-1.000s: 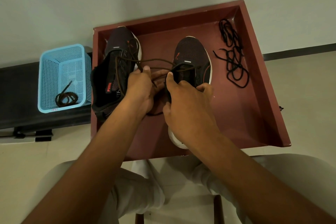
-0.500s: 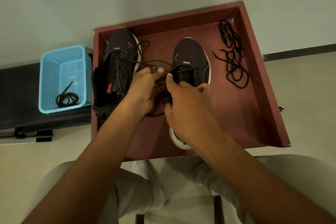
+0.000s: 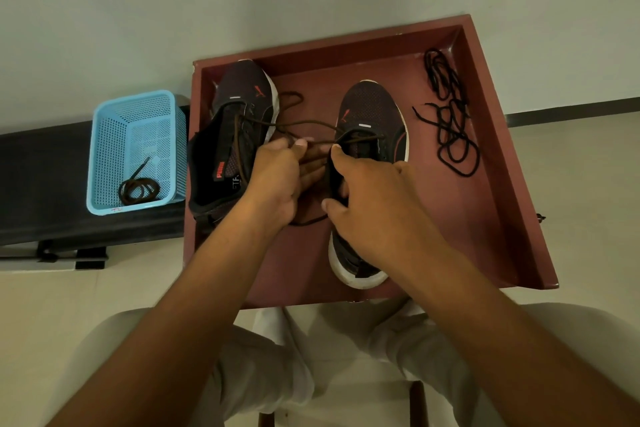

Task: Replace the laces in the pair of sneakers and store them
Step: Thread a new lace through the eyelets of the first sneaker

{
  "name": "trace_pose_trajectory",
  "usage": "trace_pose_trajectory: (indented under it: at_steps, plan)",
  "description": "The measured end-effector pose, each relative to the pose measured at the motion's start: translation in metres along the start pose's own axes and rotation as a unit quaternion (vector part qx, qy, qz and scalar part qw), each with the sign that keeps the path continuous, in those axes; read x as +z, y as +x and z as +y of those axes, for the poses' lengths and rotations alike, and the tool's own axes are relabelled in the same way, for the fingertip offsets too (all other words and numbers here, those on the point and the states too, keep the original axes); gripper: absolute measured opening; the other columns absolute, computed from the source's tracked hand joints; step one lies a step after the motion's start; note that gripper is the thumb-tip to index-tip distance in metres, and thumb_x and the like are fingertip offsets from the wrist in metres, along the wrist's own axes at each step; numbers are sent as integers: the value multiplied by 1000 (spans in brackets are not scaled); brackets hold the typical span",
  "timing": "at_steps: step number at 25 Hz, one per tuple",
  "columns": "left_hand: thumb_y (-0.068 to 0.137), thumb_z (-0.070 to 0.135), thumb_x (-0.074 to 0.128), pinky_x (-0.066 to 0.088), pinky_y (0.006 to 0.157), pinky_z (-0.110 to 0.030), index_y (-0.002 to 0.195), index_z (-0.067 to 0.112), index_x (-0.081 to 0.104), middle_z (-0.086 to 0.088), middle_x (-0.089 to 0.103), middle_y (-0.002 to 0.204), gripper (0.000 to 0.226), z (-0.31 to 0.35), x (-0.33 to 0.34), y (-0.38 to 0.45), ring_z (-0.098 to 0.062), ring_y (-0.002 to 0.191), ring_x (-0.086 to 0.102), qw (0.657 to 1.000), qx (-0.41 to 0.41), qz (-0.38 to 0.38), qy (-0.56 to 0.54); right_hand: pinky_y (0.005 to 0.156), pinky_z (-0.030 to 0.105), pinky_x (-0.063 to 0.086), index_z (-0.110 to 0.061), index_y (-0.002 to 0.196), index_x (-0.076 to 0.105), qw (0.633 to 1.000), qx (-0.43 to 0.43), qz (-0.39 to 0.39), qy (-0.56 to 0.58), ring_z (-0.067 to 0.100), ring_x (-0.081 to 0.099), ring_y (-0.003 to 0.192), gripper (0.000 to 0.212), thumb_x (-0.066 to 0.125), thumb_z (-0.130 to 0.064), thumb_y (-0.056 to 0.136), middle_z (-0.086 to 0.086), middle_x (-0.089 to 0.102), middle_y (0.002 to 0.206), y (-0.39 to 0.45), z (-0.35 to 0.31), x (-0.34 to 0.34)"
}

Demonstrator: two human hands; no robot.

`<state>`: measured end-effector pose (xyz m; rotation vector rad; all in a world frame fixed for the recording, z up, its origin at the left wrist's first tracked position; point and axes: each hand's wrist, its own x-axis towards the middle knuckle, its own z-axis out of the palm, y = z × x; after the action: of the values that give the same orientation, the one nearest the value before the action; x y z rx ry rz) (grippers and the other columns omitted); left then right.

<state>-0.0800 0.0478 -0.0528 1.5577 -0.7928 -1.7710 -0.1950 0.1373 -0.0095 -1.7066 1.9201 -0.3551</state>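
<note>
Two sneakers (image 3: 372, 135), toes pointing away

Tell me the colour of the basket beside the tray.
Light blue. The perforated plastic basket shows clearly in the head view, with a coiled brown lace inside.

2 sneakers (image 3: 372, 121), 1 basket (image 3: 104, 149), 1 tray (image 3: 502, 184), 2 hands (image 3: 273, 180).

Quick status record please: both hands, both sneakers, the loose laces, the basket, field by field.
left hand: pinches brown lace between the sneakers
right hand: grips right sneaker at its opening
left sneaker: tipped against tray wall, brown lace partly threaded
black laces: loose pile, tray's far right corner
basket: blue, left of tray, one coiled brown lace inside
</note>
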Motion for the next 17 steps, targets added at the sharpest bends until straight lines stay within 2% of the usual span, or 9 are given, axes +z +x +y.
trace_pose_trajectory:
  at_steps: [2, 4, 5, 8, 11, 12, 14, 15, 17]
  plan:
    - [110, 10, 40, 61, 70, -28, 115, -4, 63, -16, 75, 99, 27, -1, -1, -8, -17, 80, 76, 996, 21, -6, 91, 105, 40, 41, -24, 149, 46, 999, -11, -1, 33, 16, 64, 103, 58, 66, -38, 97, -8, 70, 105, 1, 6, -5]
    - [109, 9, 41, 59, 62, -27, 107, -2, 66, -12, 74, 85, 28, -1, -4, -17, -14, 66, 73, 974, 45, -11, 221, 95, 45, 50, -22, 126, 63, 997, -20, 13, 73, 16, 67, 89, 34, 69, -34, 95, -8, 71, 92, 3, 12, -9]
    - [108, 8, 41, 59, 60, -30, 102, -2, 67, -9, 72, 76, 28, 0, -8, -19, -16, 60, 71, 958, 49, -15, 283, 91, 43, 53, -21, 122, 66, 996, -18, 21, 88, 14, 66, 83, 30, 70, -32, 94, -9, 70, 87, 5, 15, -12]
    - [99, 4, 45, 61, 57, -44, 89, -5, 64, -17, 70, 68, 23, 8, -20, -29, -30, 54, 68, 894, 42, -49, 444, 74, 23, 53, -23, 132, 67, 993, 2, 41, 111, 1, 64, 75, 38, 72, -26, 94, -15, 68, 84, 11, 23, -22]
    - [94, -1, 50, 49, 42, -29, 77, -1, 58, -12, 66, 56, 19, 14, -29, -45, -26, 47, 65, 807, -25, -106, 581, 72, 19, 53, -23, 126, 70, 989, 10, 72, 128, 0, 63, 71, 32, 72, -21, 94, -15, 67, 78, 14, 26, -30]
    - [96, 2, 53, 51, 44, -28, 80, 0, 59, -10, 66, 55, 17, 16, -31, -52, -25, 49, 68, 784, -59, -131, 604, 74, 21, 55, -23, 123, 71, 988, 11, 83, 131, 0, 63, 71, 29, 73, -20, 93, -15, 67, 78, 15, 26, -32]
    - [98, 15, 64, 63, 59, -35, 93, 3, 61, -12, 71, 68, 14, 20, -35, -61, -25, 56, 74, 743, -89, -162, 644, 75, 23, 57, -22, 117, 73, 986, 18, 95, 137, 1, 64, 70, 25, 74, -17, 92, -15, 67, 78, 18, 29, -34]
    - [96, 22, 69, 65, 67, -40, 98, 5, 62, -14, 70, 76, 18, 22, -39, -62, -25, 58, 74, 726, -79, -161, 663, 74, 21, 57, -21, 114, 74, 985, 23, 97, 140, 1, 64, 70, 22, 74, -17, 92, -15, 67, 77, 19, 30, -35]
    - [91, 23, 76, 65, 70, -43, 99, 7, 67, -15, 70, 89, 20, 25, -49, -60, -27, 63, 75, 712, 1, -131, 690, 72, 17, 56, -23, 109, 75, 984, 33, 99, 146, -2, 65, 71, 19, 75, -18, 91, -14, 68, 77, 21, 34, -38]
